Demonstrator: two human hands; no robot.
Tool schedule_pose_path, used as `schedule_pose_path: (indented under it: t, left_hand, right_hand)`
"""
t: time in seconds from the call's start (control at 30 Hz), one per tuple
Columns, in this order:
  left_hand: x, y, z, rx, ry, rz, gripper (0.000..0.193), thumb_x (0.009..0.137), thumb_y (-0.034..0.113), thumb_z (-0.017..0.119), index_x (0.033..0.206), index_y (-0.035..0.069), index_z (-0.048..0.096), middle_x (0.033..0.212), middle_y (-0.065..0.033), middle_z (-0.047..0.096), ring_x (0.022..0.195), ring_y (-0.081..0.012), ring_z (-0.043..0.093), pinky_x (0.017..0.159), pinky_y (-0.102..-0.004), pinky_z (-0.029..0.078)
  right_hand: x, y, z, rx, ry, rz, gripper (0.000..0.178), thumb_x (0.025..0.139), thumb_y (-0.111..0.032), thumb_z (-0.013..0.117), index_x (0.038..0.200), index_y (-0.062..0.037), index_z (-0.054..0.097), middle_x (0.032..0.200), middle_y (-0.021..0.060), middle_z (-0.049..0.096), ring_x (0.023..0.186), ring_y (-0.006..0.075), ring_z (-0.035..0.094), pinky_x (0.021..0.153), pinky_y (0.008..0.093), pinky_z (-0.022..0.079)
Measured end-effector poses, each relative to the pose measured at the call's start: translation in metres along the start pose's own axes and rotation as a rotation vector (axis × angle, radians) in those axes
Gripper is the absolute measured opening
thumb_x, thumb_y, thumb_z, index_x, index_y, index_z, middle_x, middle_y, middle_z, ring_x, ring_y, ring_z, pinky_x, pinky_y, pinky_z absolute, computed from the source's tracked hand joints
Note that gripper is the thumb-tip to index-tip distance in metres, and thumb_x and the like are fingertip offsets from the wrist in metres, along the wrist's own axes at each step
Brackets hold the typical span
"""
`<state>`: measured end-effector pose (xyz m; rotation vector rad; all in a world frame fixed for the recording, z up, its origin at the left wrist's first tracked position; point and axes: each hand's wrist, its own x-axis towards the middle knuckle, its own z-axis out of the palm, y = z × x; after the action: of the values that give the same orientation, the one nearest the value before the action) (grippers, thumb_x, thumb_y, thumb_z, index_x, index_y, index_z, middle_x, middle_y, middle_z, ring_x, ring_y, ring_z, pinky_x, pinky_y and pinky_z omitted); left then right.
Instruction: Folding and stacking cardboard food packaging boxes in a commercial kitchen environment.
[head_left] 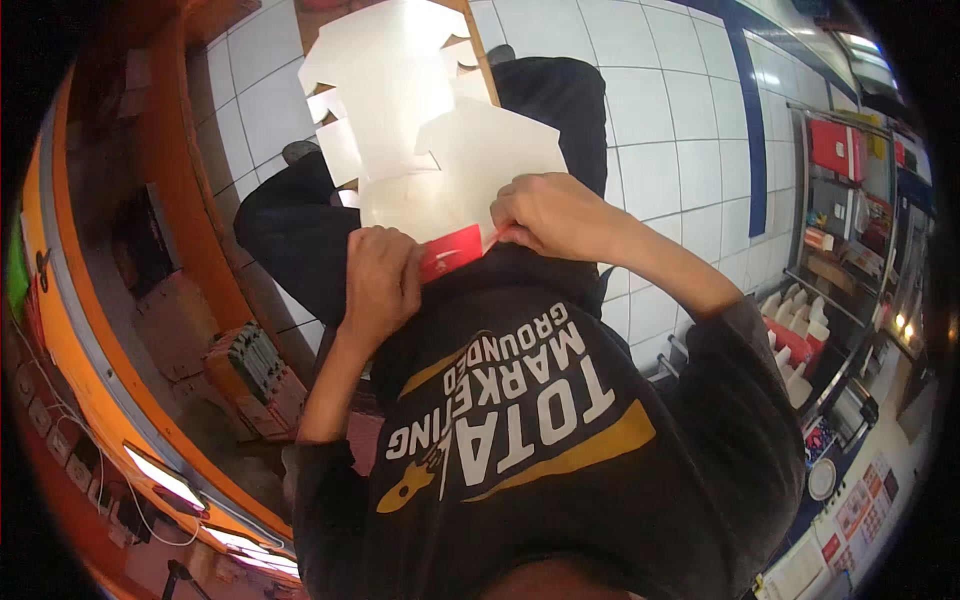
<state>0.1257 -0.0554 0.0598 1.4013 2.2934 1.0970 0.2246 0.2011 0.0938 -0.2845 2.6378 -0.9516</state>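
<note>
A partly folded cardboard food box (385, 110), white inside and red outside, lies on my lap with its cut flaps spread away from me. Its near wall (452, 253) stands folded up and shows a red face with a white mark. At the near left corner my left hand (383, 275) grips the box edge, fingers wrapped round it. My right hand (545, 215) pinches a red-backed flap at the near right corner between thumb and fingers. The fingers partly cover both corners, so the folds there are hidden.
My dark-clothed legs (285, 225) flank the box over a white tiled floor (680, 110). An orange counter (90, 310) runs along the left, with stacked cartons (245, 365) beside it. Metal shelving (850, 240) at the right holds a red box (838, 150) and red-and-white cartons (795, 330).
</note>
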Motion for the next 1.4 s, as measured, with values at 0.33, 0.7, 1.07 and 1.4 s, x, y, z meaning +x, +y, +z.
schedule_pose_path:
  t: [0.33, 0.7, 1.07, 1.4]
  left_hand:
    - [0.038, 0.022, -0.018, 0.016, -0.129, 0.058, 0.015, 0.076, -0.002, 0.069, 0.082, 0.004, 0.056, 0.079, -0.0110, 0.054, 0.078, -0.0321, 0.053, 0.080, -0.0430, 0.039]
    - [0.126, 0.075, -0.154, 0.169, -0.080, 0.042, 0.021, 0.078, 0.012, 0.078, 0.090, 0.004, 0.063, 0.080, -0.0124, 0.061, 0.075, -0.0337, 0.059, 0.073, -0.0415, 0.044]
    - [0.313, -0.005, -0.176, 0.479, 0.237, 0.501, 0.020, 0.085, 0.003, 0.067, 0.104, 0.002, 0.063, 0.112, -0.0154, 0.067, 0.105, -0.0360, 0.064, 0.085, -0.0460, 0.053]
    - [0.360, -0.038, -0.154, 0.753, -0.051, 0.117, 0.028, 0.087, 0.005, 0.059, 0.114, 0.011, 0.066, 0.087, -0.0219, 0.069, 0.083, -0.0428, 0.067, 0.072, -0.0492, 0.054]
  right_hand:
    - [0.028, -0.039, -0.010, -0.028, 0.082, 0.063, 0.013, 0.080, -0.008, 0.073, 0.081, -0.0020, 0.062, 0.084, 0.0164, 0.066, 0.085, 0.0362, 0.067, 0.074, 0.0462, 0.053]
    - [0.064, -0.045, -0.118, -0.402, 0.397, -0.374, 0.033, 0.075, -0.014, 0.073, 0.103, -0.0015, 0.061, 0.102, 0.0118, 0.063, 0.095, 0.0287, 0.063, 0.081, 0.0383, 0.054]
    - [0.239, 0.111, -0.262, -0.272, 0.990, 0.068, 0.034, 0.088, -0.028, 0.068, 0.109, -0.0007, 0.068, 0.096, 0.0211, 0.070, 0.092, 0.0386, 0.068, 0.082, 0.0443, 0.055]
    - [0.249, 0.143, -0.274, 0.470, 0.596, 0.175, 0.038, 0.089, -0.014, 0.063, 0.120, 0.0078, 0.065, 0.096, 0.0166, 0.074, 0.078, 0.0208, 0.075, 0.072, 0.0318, 0.063]
